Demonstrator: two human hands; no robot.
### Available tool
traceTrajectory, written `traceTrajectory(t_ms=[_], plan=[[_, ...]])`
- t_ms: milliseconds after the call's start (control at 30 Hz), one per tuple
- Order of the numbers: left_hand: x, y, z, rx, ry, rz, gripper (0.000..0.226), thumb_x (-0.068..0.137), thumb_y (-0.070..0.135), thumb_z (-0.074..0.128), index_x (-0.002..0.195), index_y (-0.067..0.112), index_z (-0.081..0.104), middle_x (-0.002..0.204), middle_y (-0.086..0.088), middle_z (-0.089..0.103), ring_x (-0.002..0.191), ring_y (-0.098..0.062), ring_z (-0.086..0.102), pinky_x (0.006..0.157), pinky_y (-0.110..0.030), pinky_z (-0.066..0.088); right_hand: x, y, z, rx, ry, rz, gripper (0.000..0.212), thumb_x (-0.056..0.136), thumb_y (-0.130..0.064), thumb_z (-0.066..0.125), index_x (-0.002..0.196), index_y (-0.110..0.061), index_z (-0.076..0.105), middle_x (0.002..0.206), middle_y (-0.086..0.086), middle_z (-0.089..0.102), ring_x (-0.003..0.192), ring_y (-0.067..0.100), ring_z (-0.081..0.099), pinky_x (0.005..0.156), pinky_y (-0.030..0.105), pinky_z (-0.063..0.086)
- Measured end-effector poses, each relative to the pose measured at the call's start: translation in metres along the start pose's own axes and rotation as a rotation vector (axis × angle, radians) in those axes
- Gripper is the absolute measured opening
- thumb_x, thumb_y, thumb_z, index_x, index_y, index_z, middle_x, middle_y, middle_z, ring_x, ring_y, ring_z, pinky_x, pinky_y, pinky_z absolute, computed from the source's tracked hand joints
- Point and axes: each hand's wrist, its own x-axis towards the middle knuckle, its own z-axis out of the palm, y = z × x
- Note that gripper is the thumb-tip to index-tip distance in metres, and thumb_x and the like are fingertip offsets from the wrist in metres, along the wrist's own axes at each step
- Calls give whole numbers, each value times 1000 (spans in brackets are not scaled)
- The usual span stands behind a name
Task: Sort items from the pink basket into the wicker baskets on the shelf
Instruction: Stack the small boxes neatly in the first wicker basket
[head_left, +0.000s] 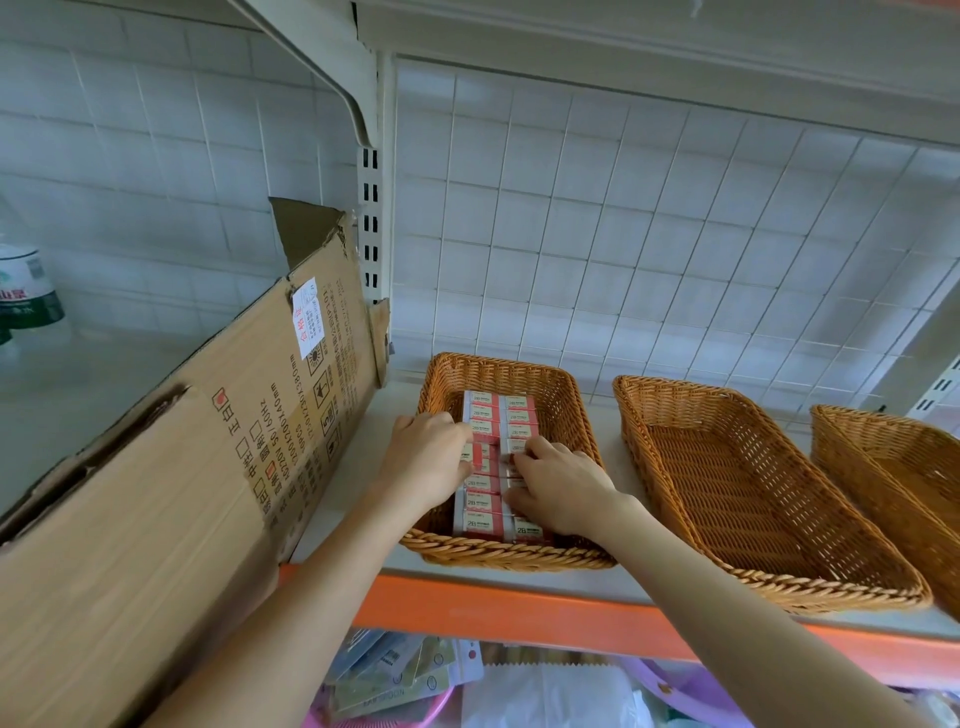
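Note:
The leftmost wicker basket on the shelf holds two rows of small red-and-white 2B eraser boxes. Both my hands are inside it. My left hand pinches one eraser box in the left row, its fingers curled round it. My right hand lies on the right row with bent fingertips touching the boxes. The pink basket shows only as a rim at the bottom edge, under the shelf, with packaged items in it.
Two more wicker baskets, the middle basket and the right basket, stand to the right. A large cardboard box leans against the shelf on the left. The shelf has an orange front edge and a wire grid back.

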Motion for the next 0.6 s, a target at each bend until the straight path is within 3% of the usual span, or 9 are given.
traceTrajectory(t_ms=[267, 433, 600], plan=[[4, 6, -7, -7, -28, -24, 40, 93, 33, 55, 131, 20, 52, 128, 1, 54, 116, -18, 51, 99, -35, 34, -5, 2, -4, 88, 106, 0, 39, 95, -36, 41, 125, -14, 52, 129, 5, 45, 121, 25, 40, 99, 38, 38], [15, 15, -11, 147, -67, 23, 28, 93, 31, 57, 115, 15, 60, 116, -1, 58, 111, -22, 49, 91, -34, 38, -11, 11, -3, 138, 225, 1, 35, 95, -32, 41, 119, -12, 57, 123, 7, 50, 116, 26, 42, 98, 35, 39], [23, 17, -5, 239, -102, 59, 22, 91, 15, 59, 113, 16, 61, 114, -2, 61, 108, -23, 51, 95, -36, 39, -13, 12, 0, 162, 241, 1, 35, 95, -31, 41, 117, -11, 59, 121, 8, 53, 114, 28, 44, 98, 37, 38]])
